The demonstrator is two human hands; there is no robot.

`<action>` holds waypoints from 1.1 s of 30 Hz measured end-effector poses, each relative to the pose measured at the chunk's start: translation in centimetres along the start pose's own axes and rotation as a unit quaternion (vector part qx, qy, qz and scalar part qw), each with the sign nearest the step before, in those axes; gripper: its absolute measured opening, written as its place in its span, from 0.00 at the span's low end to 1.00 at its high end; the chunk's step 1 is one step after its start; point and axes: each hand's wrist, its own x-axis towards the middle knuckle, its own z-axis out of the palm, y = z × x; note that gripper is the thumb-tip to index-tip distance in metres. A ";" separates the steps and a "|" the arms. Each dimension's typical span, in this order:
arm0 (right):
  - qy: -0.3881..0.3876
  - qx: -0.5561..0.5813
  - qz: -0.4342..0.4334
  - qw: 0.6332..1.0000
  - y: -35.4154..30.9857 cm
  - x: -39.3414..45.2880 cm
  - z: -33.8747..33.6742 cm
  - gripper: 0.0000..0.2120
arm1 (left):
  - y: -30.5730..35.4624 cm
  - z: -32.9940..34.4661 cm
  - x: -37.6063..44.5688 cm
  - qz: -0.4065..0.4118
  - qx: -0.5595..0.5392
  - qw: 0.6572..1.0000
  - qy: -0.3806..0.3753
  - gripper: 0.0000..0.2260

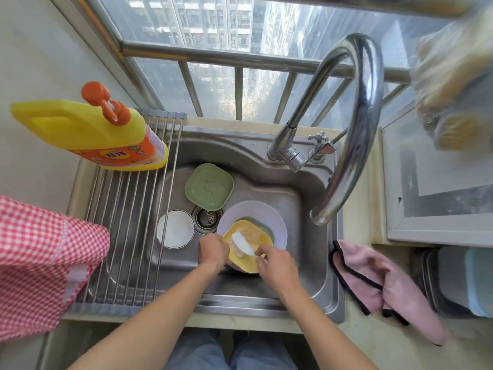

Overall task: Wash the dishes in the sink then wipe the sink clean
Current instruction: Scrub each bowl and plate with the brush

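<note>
In the steel sink (298, 265) a yellow square dish (252, 235) lies on a pale lilac plate (269, 214). My left hand (213, 249) grips the yellow dish at its left edge. My right hand (277, 265) holds a white brush (242, 244) by its handle, its head pressed into the dish. A green square dish (209, 186) sits further back in the sink, and a white round bowl (174, 229) lies to the left of the drain (206, 217).
A roll-up drying rack (128, 236) covers the sink's left part, with a yellow detergent bottle (88, 132) on it. The tall curved tap (354, 124) arches over the right side. A pink cloth (384, 284) lies on the right counter, a red checked cloth (40, 263) at left.
</note>
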 end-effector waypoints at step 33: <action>0.009 -0.055 0.042 0.998 0.1 0.2 -0.2 0.10 | -1.5 -0.8 -0.4 0.097 0.008 0.995 -0.012 0.12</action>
